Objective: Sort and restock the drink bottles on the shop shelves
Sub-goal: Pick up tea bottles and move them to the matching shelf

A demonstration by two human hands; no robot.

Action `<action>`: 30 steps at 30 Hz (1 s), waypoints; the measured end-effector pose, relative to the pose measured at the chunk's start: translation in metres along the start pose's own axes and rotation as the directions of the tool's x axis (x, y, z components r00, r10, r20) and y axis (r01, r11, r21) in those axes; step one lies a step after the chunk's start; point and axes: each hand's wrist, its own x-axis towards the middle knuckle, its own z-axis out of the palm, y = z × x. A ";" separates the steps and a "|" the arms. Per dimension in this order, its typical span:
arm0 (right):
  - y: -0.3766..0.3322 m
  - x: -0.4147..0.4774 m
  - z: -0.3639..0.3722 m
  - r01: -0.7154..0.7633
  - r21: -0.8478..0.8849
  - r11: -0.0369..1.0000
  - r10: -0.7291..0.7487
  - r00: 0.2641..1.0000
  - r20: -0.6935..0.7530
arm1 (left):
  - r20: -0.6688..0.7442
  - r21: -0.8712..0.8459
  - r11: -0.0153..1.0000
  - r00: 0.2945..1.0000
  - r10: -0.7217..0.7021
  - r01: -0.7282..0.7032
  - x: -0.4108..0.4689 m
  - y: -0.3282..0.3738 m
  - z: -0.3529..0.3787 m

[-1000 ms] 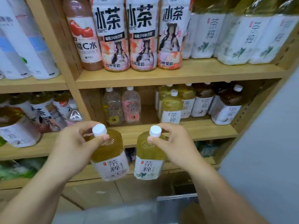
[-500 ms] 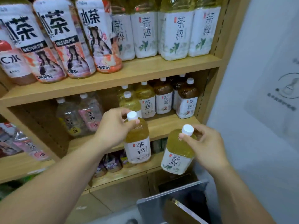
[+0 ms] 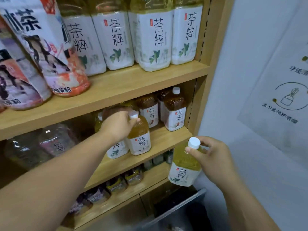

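My left hand (image 3: 117, 126) grips the white cap and neck of a small amber tea bottle (image 3: 139, 139), which stands on the middle shelf (image 3: 165, 139) beside another white-labelled bottle (image 3: 116, 150). My right hand (image 3: 211, 155) pinches the white cap of a yellow-green tea bottle (image 3: 184, 167), which hangs in the air in front of the shelf unit's right end, below the middle shelf's edge. Darker brown tea bottles (image 3: 174, 110) stand at the back right of that shelf.
Large white-labelled tea bottles (image 3: 151, 39) and pink-labelled bottles (image 3: 50, 55) fill the upper shelf. Clear bottles (image 3: 55, 140) sit at the middle shelf's left. Small packs (image 3: 116, 184) line the lower shelf. A white wall with a poster (image 3: 283, 97) is on the right, a grey bin (image 3: 180, 212) below.
My left hand has carried its bottle forward and set it onto the middle shelf. My right hand with its bottle stays low at the right. The view has shifted right and closer.
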 end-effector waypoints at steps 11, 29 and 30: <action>-0.010 0.031 0.024 0.036 0.046 0.998 -0.038 0.999 0.036 | -0.051 -0.080 0.997 0.999 -0.012 0.008 0.036 0.001 0.000; -0.127 0.030 -0.023 0.398 0.102 0.912 -0.410 0.895 0.177 | -0.085 -0.514 0.808 0.954 0.286 -0.288 -0.087 0.031 -0.029; -0.143 0.030 -0.027 0.449 0.101 0.888 -0.460 0.868 0.190 | -0.100 -0.529 0.788 0.945 0.311 -0.315 -0.095 0.037 -0.036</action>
